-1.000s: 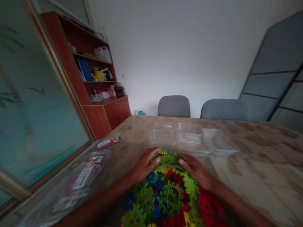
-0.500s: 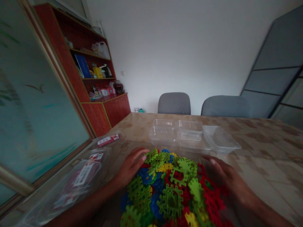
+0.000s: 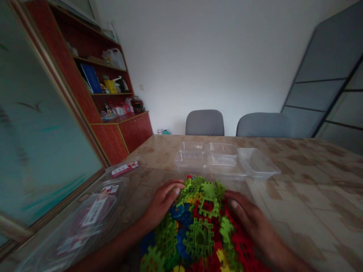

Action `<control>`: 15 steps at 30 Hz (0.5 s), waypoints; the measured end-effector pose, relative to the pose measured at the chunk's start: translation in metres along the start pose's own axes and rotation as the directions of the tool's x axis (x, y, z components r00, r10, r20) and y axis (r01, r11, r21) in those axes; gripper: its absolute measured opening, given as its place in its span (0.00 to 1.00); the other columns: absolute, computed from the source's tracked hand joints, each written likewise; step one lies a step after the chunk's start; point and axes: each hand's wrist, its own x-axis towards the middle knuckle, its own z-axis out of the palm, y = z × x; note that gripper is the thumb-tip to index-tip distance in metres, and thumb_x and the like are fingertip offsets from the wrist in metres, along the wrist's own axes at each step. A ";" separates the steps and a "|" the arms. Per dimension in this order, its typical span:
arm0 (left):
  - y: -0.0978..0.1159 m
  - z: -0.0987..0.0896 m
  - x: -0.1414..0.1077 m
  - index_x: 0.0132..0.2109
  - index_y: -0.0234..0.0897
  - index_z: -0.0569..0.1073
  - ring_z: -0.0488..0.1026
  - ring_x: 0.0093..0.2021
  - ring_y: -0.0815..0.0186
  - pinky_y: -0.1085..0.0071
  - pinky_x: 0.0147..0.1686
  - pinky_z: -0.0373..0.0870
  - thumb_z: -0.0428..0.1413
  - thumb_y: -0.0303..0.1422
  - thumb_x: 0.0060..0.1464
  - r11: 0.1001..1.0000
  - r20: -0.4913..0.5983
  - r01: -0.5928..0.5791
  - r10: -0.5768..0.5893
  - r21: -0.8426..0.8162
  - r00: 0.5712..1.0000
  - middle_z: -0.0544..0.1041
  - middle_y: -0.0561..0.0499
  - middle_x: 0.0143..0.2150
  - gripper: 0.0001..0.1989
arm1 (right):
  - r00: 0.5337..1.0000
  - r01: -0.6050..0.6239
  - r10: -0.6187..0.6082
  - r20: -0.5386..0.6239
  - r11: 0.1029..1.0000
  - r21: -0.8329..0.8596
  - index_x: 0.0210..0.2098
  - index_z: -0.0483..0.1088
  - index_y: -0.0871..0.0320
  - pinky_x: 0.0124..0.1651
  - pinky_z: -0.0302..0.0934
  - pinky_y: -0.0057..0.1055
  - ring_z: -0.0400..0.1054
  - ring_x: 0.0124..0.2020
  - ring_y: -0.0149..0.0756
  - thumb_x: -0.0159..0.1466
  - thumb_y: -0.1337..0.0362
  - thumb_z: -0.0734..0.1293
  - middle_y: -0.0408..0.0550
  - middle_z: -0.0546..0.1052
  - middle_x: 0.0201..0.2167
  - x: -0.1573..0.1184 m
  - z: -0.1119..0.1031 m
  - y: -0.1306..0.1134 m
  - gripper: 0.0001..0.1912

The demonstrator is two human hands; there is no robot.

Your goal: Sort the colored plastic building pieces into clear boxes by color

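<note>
A heap of plastic interlocking building pieces in green, red, blue and yellow lies on the table right before me. My left hand rests against the heap's left far side, its fingers stretched out and touching green pieces. On the opposite side my right hand lies along the red and green pieces, fingers extended and thumb apart. Both hands cup the heap from the sides without gripping a single piece. The fingertips of the right hand are partly hidden behind the pieces.
Beyond the heap stand clear plastic containers and, to their right, another open clear tub. Clear lids with printed labels lie along the left table edge. Two grey chairs stand behind the table; a red-brown cabinet is at the back left.
My right hand has moved left and now presses against the heap's right side, pushing pieces inward. My left hand stays at the heap. The view has shifted slightly to the right.
</note>
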 end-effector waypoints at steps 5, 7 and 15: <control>0.024 -0.032 -0.011 0.58 0.46 0.70 0.60 0.64 0.55 0.56 0.63 0.56 0.49 0.46 0.64 0.994 0.179 -0.069 0.053 0.085 0.982 0.64 0.49 0.65 0.19 | 0.989 0.124 -0.120 0.085 0.991 -0.054 0.50 0.73 0.57 0.52 0.66 0.47 0.71 0.49 0.49 0.69 0.46 0.57 0.56 0.75 0.48 0.022 -0.029 -0.022 0.25; 0.041 -0.043 -0.020 0.65 0.51 0.60 0.49 0.69 0.49 0.50 0.64 0.51 0.58 0.50 0.55 0.982 0.401 -0.136 0.071 0.134 0.913 0.50 0.50 0.71 0.33 | 0.959 0.231 -0.204 0.195 0.965 -0.124 0.58 0.68 0.54 0.58 0.61 0.49 0.64 0.57 0.51 0.69 0.48 0.60 0.54 0.69 0.57 0.019 -0.028 -0.030 0.25; 0.076 -0.023 -0.051 0.69 0.57 0.48 0.40 0.69 0.43 0.41 0.61 0.54 0.61 0.38 0.57 0.933 0.689 -0.272 0.035 0.238 0.723 0.37 0.52 0.72 0.40 | 0.895 0.278 -0.172 0.412 0.937 -0.213 0.68 0.52 0.46 0.63 0.52 0.56 0.48 0.66 0.56 0.63 0.50 0.69 0.51 0.55 0.67 -0.001 -0.008 0.000 0.39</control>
